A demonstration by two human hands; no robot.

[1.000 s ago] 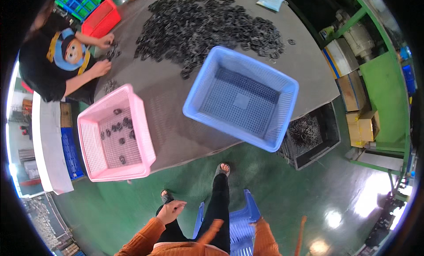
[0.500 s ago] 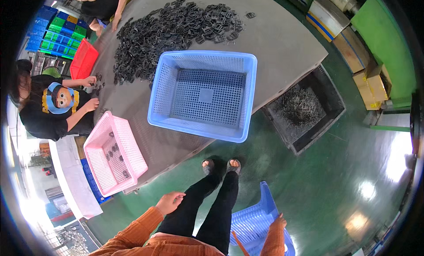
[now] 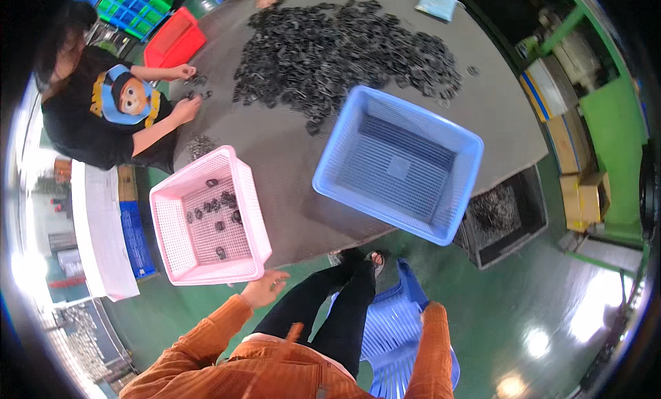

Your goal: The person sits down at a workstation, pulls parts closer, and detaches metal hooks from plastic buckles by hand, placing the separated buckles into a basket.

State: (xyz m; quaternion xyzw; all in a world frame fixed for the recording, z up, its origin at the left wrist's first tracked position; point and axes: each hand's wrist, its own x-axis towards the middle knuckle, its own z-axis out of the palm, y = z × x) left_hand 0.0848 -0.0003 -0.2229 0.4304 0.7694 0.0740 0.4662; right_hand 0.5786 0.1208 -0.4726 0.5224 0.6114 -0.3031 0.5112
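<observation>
Holding a few dark parts, pink mesh basket point(image 3: 180, 254) tilts.

A basket point(image 3: 206, 261) sits left of a crate point(image 3: 406, 161) on the table point(image 3: 289, 158), parts point(image 3: 344, 48) behind.

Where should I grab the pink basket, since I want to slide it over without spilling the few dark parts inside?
Grip the pink basket by its rolled top rim on the near edge, the side that overhangs the grey table toward you. Your left hand is just below that edge. The mesh walls look thin; the rim seems the firmest hold, probably best with both hands.
</observation>
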